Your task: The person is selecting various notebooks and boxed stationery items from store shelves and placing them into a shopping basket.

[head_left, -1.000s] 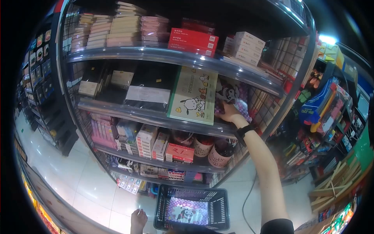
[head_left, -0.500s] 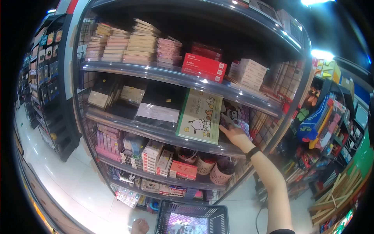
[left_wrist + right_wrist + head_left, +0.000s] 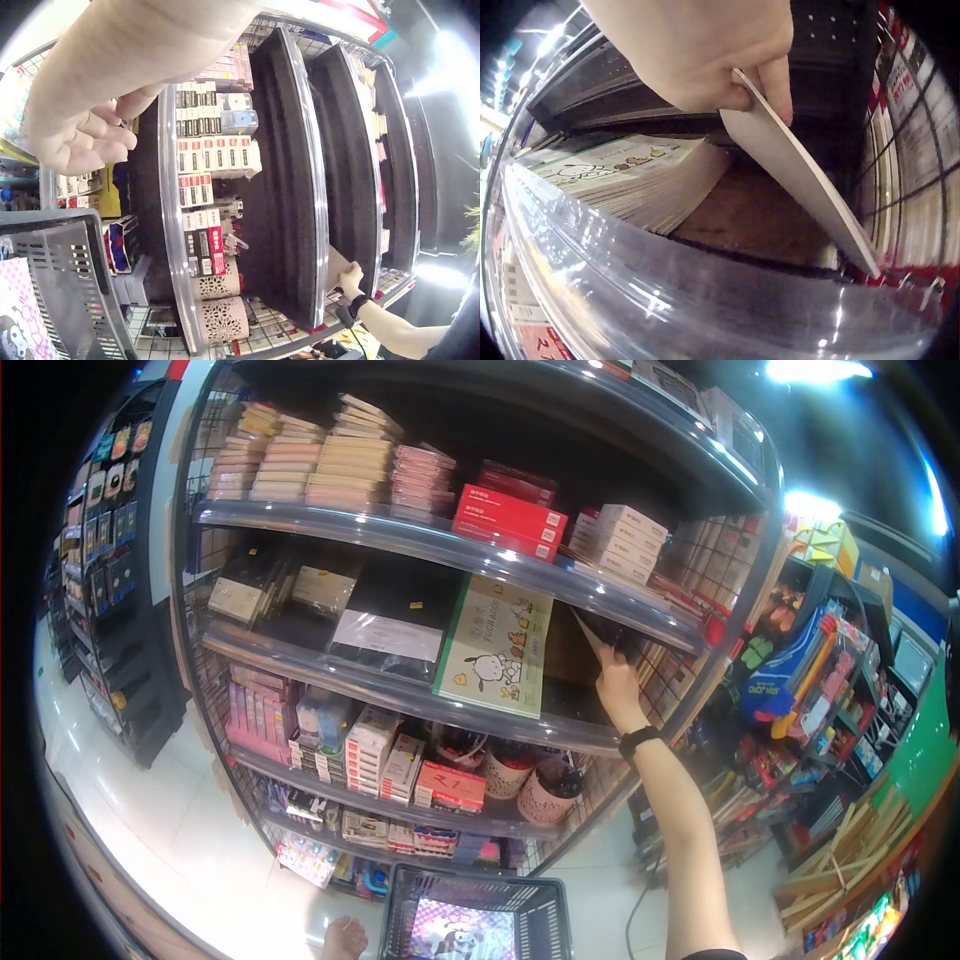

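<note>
My right hand [image 3: 618, 690] pinches a thin notebook [image 3: 791, 176] at its upper edge, thumb on one side and fingers on the other. The notebook stands tilted on edge over the shelf, its pale side towards the right wrist camera. Left of it lies a stack of green-spined books [image 3: 495, 650] with a cartoon dog on the cover. My left hand [image 3: 345, 938] hangs low beside a dark shopping basket [image 3: 548, 920], its fingers loosely curled and holding nothing. In the basket lies a purple-checked notebook [image 3: 460, 932] with a black-and-white character.
A clear plastic lip [image 3: 705, 285] runs along the shelf front, and a wire grid [image 3: 907, 150] closes its right end. Red boxes [image 3: 508, 525] and white boxes [image 3: 632, 543] stand on the shelf above. Below are pink pots [image 3: 548, 795] and small boxes.
My right hand has lifted the purple-checked notebook off the shelf by its edge and tipped it up, baring the brown shelf surface beneath. The left hand stays low beside the basket.
</note>
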`<state>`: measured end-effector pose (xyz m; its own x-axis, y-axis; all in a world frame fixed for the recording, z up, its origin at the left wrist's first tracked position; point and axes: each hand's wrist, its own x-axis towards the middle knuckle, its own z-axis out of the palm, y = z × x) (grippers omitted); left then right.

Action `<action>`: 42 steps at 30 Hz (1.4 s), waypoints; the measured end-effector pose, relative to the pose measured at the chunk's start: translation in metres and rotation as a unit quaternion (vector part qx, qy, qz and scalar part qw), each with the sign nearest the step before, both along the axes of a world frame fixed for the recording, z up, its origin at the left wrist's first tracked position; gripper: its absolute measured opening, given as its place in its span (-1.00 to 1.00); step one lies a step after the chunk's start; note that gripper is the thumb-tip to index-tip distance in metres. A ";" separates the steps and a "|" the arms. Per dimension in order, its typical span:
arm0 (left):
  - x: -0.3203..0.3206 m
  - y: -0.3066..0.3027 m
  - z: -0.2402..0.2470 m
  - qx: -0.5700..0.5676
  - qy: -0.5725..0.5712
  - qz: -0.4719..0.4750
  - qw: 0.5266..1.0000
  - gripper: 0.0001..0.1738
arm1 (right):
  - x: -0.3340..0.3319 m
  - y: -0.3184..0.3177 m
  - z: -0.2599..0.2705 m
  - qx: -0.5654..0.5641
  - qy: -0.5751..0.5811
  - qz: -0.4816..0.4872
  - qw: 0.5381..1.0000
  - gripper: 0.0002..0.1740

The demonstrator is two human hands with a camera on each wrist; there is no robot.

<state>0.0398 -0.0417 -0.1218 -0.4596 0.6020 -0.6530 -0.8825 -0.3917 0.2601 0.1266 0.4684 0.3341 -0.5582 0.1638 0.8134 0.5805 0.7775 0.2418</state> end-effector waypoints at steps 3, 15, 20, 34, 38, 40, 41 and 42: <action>-0.001 0.007 -0.006 -0.017 -0.002 -0.028 0.999 -0.76 | 0.012 -0.015 0.006 0.091 0.026 0.056 0.994 -0.77; 0.032 0.125 0.158 0.111 0.196 -0.321 0.920 -0.40 | 0.140 -0.151 -0.030 0.251 -0.139 0.234 0.929 -0.87; 0.029 0.168 0.231 0.305 0.059 -0.383 0.870 -0.20 | 0.216 -0.230 -0.070 0.259 -0.188 0.305 0.897 -0.91; 0.029 0.098 0.073 -0.040 0.094 -0.437 0.894 -0.56 | 0.304 -0.246 -0.321 -0.588 -0.022 0.073 0.805 -0.82; 0.049 0.092 0.075 -0.112 0.058 -0.412 0.903 -0.56 | 0.317 -0.221 -0.397 -0.945 0.187 0.116 0.242 -0.77; 0.053 0.093 0.069 -0.108 0.092 -0.412 0.900 -0.52 | 0.312 -0.216 -0.423 -0.944 0.231 0.113 0.208 -0.77; 0.053 0.097 0.065 -0.124 0.092 -0.427 0.891 -0.54 | 0.306 -0.213 -0.426 -0.948 0.248 0.051 0.192 -0.75; 0.051 0.101 0.058 -0.140 0.090 -0.442 0.881 -0.57 | 0.295 -0.210 -0.421 -0.944 0.280 0.010 0.173 -0.74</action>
